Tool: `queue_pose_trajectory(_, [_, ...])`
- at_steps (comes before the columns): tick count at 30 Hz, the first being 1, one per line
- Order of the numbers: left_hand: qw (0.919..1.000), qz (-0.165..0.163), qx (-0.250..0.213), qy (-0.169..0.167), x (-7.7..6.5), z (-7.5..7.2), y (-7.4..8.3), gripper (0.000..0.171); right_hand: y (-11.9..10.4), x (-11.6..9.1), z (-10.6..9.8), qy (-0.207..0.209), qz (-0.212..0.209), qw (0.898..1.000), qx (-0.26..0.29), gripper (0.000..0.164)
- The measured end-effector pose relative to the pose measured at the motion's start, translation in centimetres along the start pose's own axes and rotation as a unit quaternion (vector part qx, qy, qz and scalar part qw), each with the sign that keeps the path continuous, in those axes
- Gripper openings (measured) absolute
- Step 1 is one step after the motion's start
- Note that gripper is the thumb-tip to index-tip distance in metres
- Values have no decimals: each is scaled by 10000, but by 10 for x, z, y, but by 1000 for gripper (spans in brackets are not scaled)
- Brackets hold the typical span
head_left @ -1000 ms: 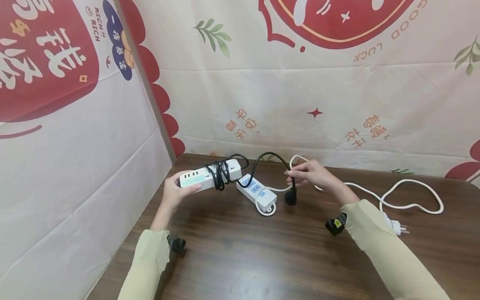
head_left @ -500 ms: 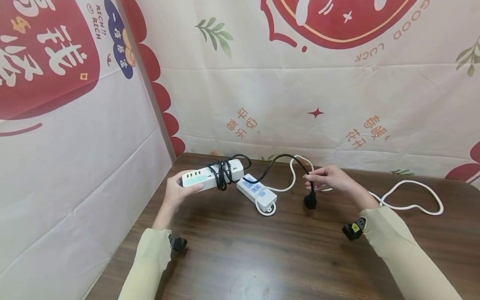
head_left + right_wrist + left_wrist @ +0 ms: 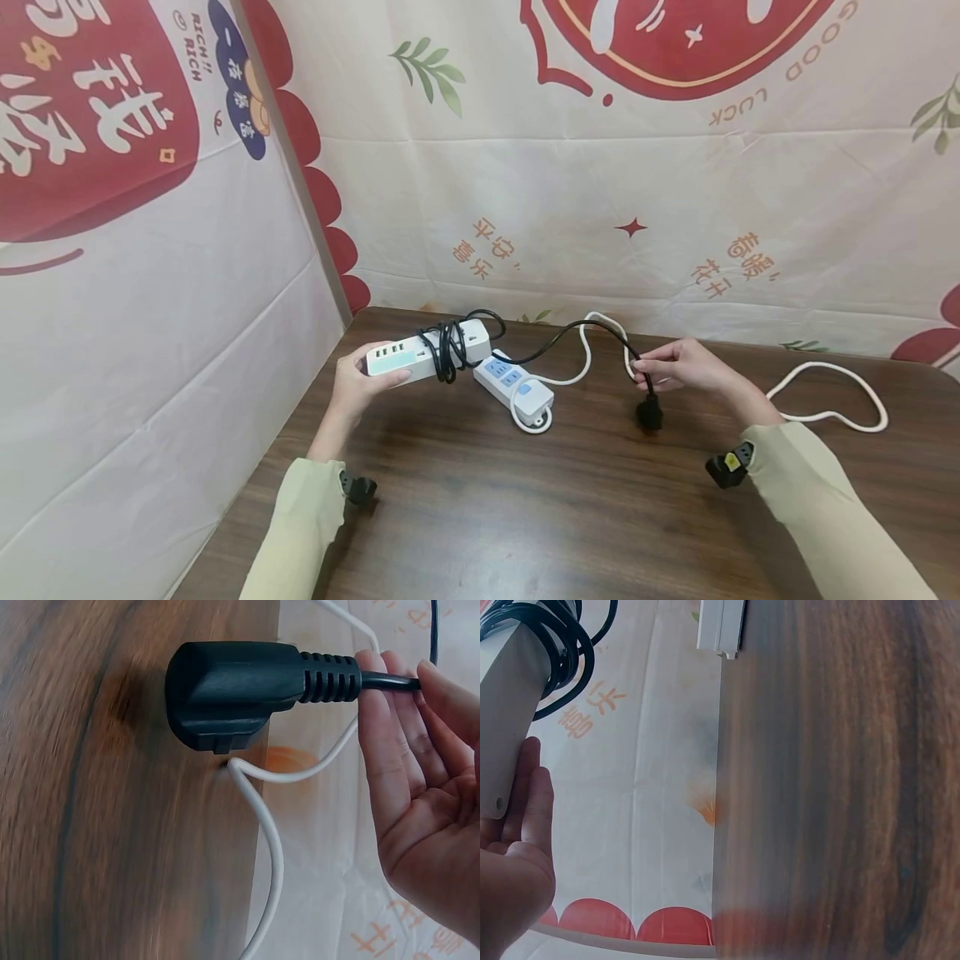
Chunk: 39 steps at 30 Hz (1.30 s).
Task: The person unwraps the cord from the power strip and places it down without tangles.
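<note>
My left hand [image 3: 356, 385] grips the left end of a white power strip [image 3: 390, 360] with USB ports, held up over the table's back left. Several turns of black cord [image 3: 448, 354] are wound round the strip's right half. From there the cord arcs right to my right hand [image 3: 686, 367], which pinches it just above its black plug [image 3: 649, 412]. In the right wrist view the plug [image 3: 232, 694] hangs free below the fingertips. A second white power strip [image 3: 517, 390] with blue sockets lies on the table, behind and right of the held one.
The second strip's white cord [image 3: 585, 358] runs along the table's back, passes behind my right hand and loops at the far right [image 3: 847, 375]. A printed cloth [image 3: 570, 208] hangs behind the brown wooden table [image 3: 487, 500], and another on the left.
My right hand has moved right and slightly down with the black plug, drawing the black cord into a longer, flatter arc. The left hand and its power strip have barely moved.
</note>
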<state>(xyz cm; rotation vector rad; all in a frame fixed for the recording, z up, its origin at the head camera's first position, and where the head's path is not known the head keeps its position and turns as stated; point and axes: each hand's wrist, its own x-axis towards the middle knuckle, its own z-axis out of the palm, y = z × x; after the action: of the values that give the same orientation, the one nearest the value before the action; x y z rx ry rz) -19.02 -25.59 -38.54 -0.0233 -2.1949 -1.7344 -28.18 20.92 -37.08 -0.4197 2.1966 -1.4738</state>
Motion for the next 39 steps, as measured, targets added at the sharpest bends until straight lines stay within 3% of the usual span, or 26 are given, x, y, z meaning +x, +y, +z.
queue_pose_trajectory(20, [9999, -105, -37, 13, -4, -1, 4, 49, 13, -11, -27, 14, 347, 9982, -493, 45])
queue_pose_trajectory(34, [9998, -130, -115, -46, -5, -1, 2, 47, 18, -9, -33, 235, 394, 9912, -1239, 44])
queue_pose_trajectory(39, [9999, -147, 20, -33, -4, 0, 1, 48, 17, -6, -26, 508, 282, 9824, -1773, 45])
